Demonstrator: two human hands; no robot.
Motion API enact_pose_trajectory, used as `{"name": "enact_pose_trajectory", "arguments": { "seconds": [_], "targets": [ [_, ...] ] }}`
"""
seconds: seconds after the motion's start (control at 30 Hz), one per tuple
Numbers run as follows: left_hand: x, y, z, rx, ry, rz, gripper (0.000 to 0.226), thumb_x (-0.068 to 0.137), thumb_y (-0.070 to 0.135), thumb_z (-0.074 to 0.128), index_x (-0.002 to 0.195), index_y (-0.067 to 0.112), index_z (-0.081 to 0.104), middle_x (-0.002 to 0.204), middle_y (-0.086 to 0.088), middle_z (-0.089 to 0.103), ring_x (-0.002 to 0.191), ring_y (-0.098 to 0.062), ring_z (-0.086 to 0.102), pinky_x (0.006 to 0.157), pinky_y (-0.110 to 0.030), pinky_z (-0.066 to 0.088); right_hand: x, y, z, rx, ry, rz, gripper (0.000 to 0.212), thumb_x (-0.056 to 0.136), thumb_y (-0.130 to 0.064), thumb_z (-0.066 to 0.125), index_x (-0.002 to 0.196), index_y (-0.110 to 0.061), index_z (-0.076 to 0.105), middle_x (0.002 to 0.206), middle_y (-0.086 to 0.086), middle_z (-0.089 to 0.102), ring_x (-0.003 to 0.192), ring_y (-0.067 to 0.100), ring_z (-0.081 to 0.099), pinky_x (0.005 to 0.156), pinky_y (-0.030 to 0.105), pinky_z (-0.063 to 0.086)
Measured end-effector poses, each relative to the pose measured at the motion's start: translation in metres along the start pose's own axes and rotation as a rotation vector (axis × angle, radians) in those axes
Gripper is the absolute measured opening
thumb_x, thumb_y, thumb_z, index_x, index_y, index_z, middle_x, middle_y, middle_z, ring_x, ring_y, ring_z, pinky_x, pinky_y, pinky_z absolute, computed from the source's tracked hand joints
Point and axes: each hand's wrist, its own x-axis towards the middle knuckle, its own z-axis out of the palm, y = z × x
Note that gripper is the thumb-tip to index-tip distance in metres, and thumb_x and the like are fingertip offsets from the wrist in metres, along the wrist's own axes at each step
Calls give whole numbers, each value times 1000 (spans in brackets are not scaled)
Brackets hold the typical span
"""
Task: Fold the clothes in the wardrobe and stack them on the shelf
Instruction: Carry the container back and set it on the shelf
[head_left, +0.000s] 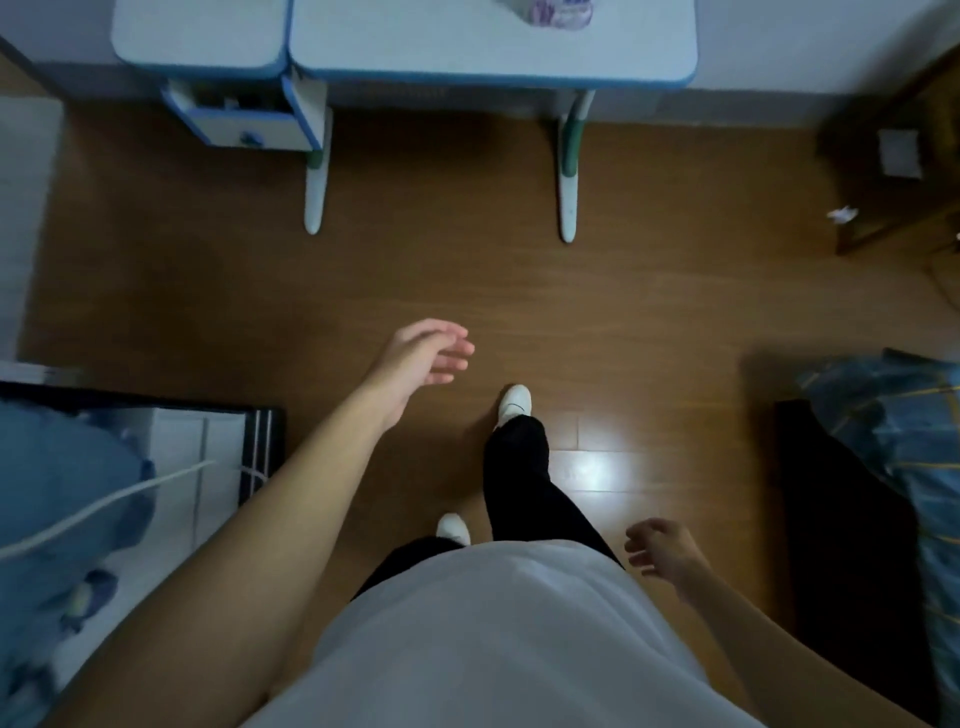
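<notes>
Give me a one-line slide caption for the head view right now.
Mid-stride on the wooden floor facing a blue-edged desk; left hand and right hand open, nothing held.

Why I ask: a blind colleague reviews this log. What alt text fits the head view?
A person looks down at both empty hands, the left hand stretched forward open, the right hand loosely curled by the hip, one foot ahead on a wooden floor. A blue-edged desk stands ahead, blue fabric at both sides.
</notes>
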Motion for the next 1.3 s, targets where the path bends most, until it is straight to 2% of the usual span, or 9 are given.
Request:
{"name": "enact_pose_trajectory", "arguments": {
  "seconds": [0.13, 0.3, 0.43, 0.57, 0.77, 0.87, 1.03, 1.17, 1.3],
  "targets": [
    [48, 26, -5, 44, 75, -168, 22, 103, 14, 48, 113, 11, 67, 103, -5, 74, 91, -18, 69, 89, -35, 55, 38, -114, -20, 32, -49, -75, 14, 99, -3, 50, 96, 0, 63, 76, 13, 62, 61, 25, 55, 58, 29, 39],
    [93, 21, -26, 143, 132, -379, 20, 103, 13, 49, 112, 7, 66, 107, -10, 71, 83, -17, 63, 70, -26, 49, 55, -301, -46, 147, -89, -383, 17, 100, -9, 50, 100, -3, 65, 86, 12, 67, 66, 21, 60, 62, 30, 46],
    [125, 9, -50, 234, 206, -476, 16, 100, 13, 55, 97, 12, 71, 103, -9, 70, 82, -15, 62, 71, -30, 49, 50, -431, -63, 272, -93, -590, 16, 98, -13, 52, 93, -12, 67, 82, 3, 71, 66, 15, 66, 59, 25, 52],
    [174, 34, -64, 290, 237, -520, 16, 100, 15, 56, 102, 13, 71, 104, -7, 68, 88, -20, 60, 78, -33, 49, 58, -512, -74, 309, -79, -650, 22, 96, -10, 48, 88, -18, 67, 82, 2, 73, 67, 13, 67, 56, 21, 53],
    [288, 156, -49, 223, 109, -322, 14, 98, 18, 57, 104, 18, 70, 109, -5, 69, 98, -18, 62, 84, -35, 49, 97, -536, -77, 216, 7, -450, 22, 97, -7, 48, 89, -12, 68, 83, 6, 72, 65, 17, 65, 60, 29, 50],
    [348, 239, -28, 229, 93, -101, 23, 95, 15, 59, 116, 14, 67, 119, -6, 67, 106, -20, 61, 96, -34, 49, 110, -526, -82, 149, 25, -287, 21, 99, -8, 48, 90, -10, 67, 85, 10, 70, 66, 19, 63, 61, 30, 47],
    [429, 368, 13, 335, 82, 310, 51, 85, 15, 68, 133, 12, 50, 134, -3, 52, 114, -12, 50, 97, -33, 49, 115, -529, -90, 91, 16, -137, 18, 99, -6, 47, 95, -4, 65, 80, 10, 67, 65, 21, 60, 60, 30, 45],
    [484, 422, 43, 689, -37, 459, 96, 74, 32, 82, 151, 12, 29, 154, -8, 34, 138, -24, 37, 109, -38, 40, 116, -578, -104, 159, -32, -166, 17, 98, -6, 48, 99, -7, 65, 81, 8, 69, 65, 19, 63, 61, 28, 46],
    [504, 426, 63, 965, -91, 413, 108, 62, 57, 84, 149, 21, 31, 148, -3, 42, 132, -26, 42, 100, -45, 45, 126, -659, -129, 213, -13, -397, 21, 95, -7, 49, 98, -14, 68, 83, 2, 73, 70, 14, 67, 61, 23, 54]
  ]
}}
